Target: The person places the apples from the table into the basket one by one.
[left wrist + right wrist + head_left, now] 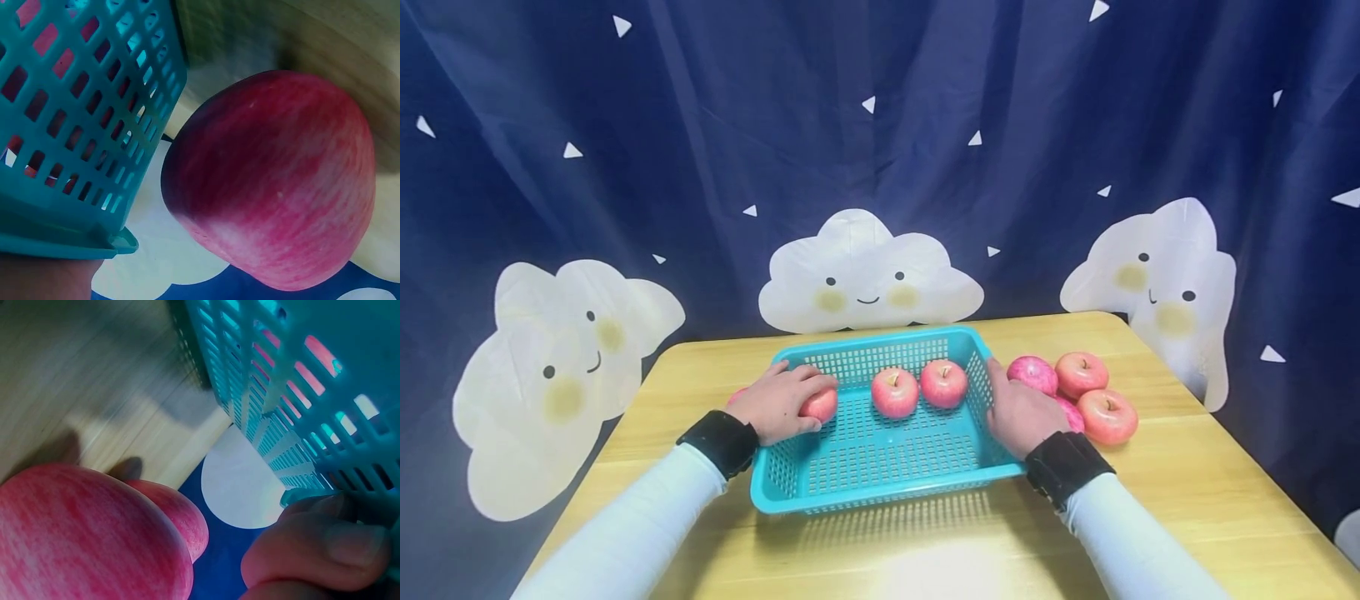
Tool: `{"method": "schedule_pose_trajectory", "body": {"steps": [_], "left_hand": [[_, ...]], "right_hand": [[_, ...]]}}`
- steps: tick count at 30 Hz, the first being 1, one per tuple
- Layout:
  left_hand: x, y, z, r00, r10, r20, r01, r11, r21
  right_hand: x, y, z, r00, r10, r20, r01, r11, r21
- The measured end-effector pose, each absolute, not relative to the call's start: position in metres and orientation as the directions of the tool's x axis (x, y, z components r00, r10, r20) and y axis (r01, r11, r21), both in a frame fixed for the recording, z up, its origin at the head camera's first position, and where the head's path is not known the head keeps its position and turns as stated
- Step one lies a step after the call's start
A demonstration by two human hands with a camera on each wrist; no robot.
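A turquoise plastic basket (887,487) with perforated walls is between both hands on the table. My left hand (778,404) reaches over its left rim, with fingers and thumb around an apple (822,406) inside. Two more red apples (895,393) are in the basket towards the back. At the right rim, my right hand (1026,412) grips the basket; its curled fingers (312,550) show outside the wall in the right wrist view. Another apple (275,181) lies outside the basket's left wall, mostly hidden by the left hand in the head view.
Several apples (1108,416) lie grouped on the wooden table (1180,500), just right of the right hand. Behind the table hangs a dark blue curtain (925,167) printed with smiling clouds and white triangles.
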State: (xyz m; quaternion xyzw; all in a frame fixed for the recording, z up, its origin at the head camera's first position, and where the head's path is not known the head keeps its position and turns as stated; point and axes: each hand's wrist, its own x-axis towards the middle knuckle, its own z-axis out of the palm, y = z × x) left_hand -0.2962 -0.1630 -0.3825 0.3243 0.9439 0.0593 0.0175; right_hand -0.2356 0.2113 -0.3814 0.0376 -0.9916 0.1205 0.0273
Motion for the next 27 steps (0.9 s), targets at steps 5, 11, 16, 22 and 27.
{"method": "schedule_pose_trajectory", "body": {"steps": [5, 11, 16, 22, 27], "left_hand": [[-0.2962, -0.1617, -0.3825, -0.780, 0.625, 0.000, 0.622, 0.776, 0.107], [-0.2989, -0.1626, -0.3850, -0.769, 0.638, 0.030, 0.638, 0.765, 0.082], [-0.3001, -0.1622, -0.3865, -0.761, 0.647, 0.049, 0.649, 0.759, 0.053], [-0.2982, -0.1614, -0.3868, -0.778, 0.627, 0.037, 0.628, 0.777, 0.039], [-0.2981, -0.1628, -0.3896, -0.789, 0.613, 0.046, 0.614, 0.787, 0.056]], "right_hand": [[-0.2355, 0.2126, -0.3829, -0.994, -0.080, 0.076, -0.096, 0.966, -0.240], [-0.2359, 0.2141, -0.3806, -0.993, -0.088, 0.082, -0.106, 0.964, -0.244], [-0.2363, 0.2142, -0.3809, -0.993, -0.081, 0.090, -0.100, 0.965, -0.242], [-0.2364, 0.2139, -0.3817, -0.994, -0.077, 0.076, -0.094, 0.964, -0.248], [-0.2367, 0.2125, -0.3825, -0.996, -0.069, 0.059, -0.082, 0.963, -0.258]]}}
